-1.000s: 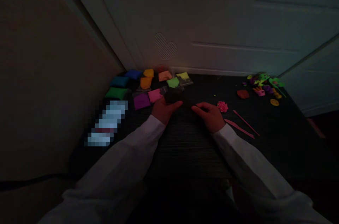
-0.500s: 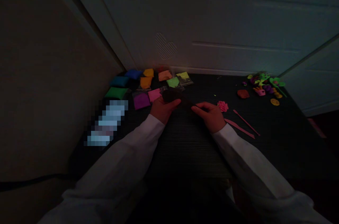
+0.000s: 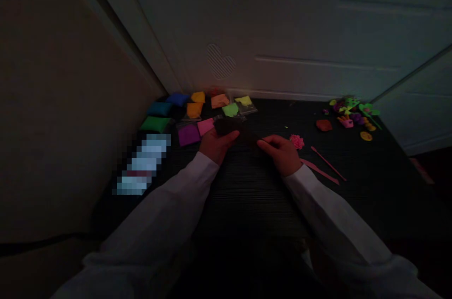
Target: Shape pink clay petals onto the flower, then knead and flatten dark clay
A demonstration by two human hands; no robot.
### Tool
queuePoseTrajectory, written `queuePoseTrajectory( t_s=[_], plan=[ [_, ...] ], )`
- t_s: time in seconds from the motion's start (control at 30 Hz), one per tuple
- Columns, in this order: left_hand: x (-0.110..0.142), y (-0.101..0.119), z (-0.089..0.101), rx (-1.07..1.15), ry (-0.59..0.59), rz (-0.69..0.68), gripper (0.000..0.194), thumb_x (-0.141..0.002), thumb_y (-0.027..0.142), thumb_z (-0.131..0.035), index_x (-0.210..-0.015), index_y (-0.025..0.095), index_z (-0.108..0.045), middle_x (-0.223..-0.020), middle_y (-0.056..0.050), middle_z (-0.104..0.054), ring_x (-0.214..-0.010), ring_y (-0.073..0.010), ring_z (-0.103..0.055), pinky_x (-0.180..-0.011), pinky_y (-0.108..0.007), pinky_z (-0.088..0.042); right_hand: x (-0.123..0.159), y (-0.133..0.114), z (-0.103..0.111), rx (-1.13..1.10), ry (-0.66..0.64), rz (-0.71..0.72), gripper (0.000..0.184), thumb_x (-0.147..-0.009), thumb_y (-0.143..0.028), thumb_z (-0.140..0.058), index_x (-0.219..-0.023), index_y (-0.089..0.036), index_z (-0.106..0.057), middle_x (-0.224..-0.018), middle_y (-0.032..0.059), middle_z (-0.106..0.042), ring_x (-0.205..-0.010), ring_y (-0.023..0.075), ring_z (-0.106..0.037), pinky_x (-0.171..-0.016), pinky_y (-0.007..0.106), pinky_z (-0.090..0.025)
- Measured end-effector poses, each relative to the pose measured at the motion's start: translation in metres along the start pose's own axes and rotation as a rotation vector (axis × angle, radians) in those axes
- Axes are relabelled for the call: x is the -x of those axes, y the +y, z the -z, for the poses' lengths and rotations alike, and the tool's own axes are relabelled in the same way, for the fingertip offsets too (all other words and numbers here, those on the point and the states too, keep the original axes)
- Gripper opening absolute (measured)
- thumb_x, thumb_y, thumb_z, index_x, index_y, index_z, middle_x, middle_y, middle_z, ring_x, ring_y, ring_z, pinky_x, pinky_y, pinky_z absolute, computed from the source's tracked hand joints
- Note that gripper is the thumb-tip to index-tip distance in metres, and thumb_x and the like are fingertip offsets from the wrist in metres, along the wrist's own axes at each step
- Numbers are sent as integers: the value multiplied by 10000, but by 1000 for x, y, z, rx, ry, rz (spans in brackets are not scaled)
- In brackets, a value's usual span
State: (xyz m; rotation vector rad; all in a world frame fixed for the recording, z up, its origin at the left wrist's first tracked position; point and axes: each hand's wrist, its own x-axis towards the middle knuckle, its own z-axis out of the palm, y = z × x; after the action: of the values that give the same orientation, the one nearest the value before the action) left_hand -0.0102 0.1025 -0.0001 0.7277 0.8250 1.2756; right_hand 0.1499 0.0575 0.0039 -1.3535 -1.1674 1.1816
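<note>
Above the dark table, my left hand (image 3: 214, 145) is closed around a dark brown packet (image 3: 229, 125), its thumb pressed on top. My right hand (image 3: 281, 152) pinches the packet's right end between thumb and fingers. The room is very dim, so the packet's outline and contents are hard to make out. Just beyond my right hand lies a crumbly pink clay clump (image 3: 297, 141). A pink clay knife (image 3: 320, 171) shows partly from behind that wrist, and a thin pink modelling tool (image 3: 328, 163) rests beside it. A pink clay packet (image 3: 205, 126) lies close behind my left hand.
Several bagged clay packets, such as the purple one (image 3: 189, 134), green one (image 3: 155, 124) and yellow one (image 3: 243, 101), lie at the back left. A blurred lit screen (image 3: 143, 162) is at the left. Small clay figures (image 3: 348, 110) and a red lump (image 3: 324, 125) stand back right.
The dark packet has shifted slightly left and shows a little more of its surface. Both hands keep their hold almost in place.
</note>
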Motion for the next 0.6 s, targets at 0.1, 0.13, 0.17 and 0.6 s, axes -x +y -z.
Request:
queuePoseTrajectory(
  t_s=[0.1, 0.13, 0.17, 0.6],
  plan=[
    [-1, 1, 1, -39, 16, -5, 256, -527, 160, -712, -764, 152, -614, -771, -4, -658, -729, -141, -611, -683, -297, -507, -2, 2, 1, -11, -15, -3, 246, -631, -400, -620, -721, -173, -588, -651, -18, -600, -578, 104, -537, -558, 236, -421],
    [-1, 1, 1, -58, 21, -6, 235, -552, 191, -699, -766, 152, -612, -777, -8, -655, -725, -143, -610, -664, -298, -511, -3, 3, 2, -11, -18, -1, 251, -635, -403, -615, -734, -175, -580, -659, -19, -598, -585, 102, -539, -562, 234, -423],
    [-3, 1, 2, -82, 25, -7, 217, -577, 224, -682, -768, 150, -610, -778, -14, -652, -713, -144, -608, -634, -294, -514, -4, 5, 3, -8, -19, 1, 255, -637, -404, -612, -744, -176, -572, -667, -19, -596, -594, 102, -542, -566, 232, -426],
    [34, 16, 20, -800, -98, -134, 367, -643, 297, -621, -994, 205, -565, -947, -47, -607, -802, -185, -589, -642, -286, -497, 24, 2, 23, 365, -101, 114, 313, -711, -316, -554, -992, -182, -518, -785, 7, -589, -687, 119, -576, -622, 261, -473]
  ],
)
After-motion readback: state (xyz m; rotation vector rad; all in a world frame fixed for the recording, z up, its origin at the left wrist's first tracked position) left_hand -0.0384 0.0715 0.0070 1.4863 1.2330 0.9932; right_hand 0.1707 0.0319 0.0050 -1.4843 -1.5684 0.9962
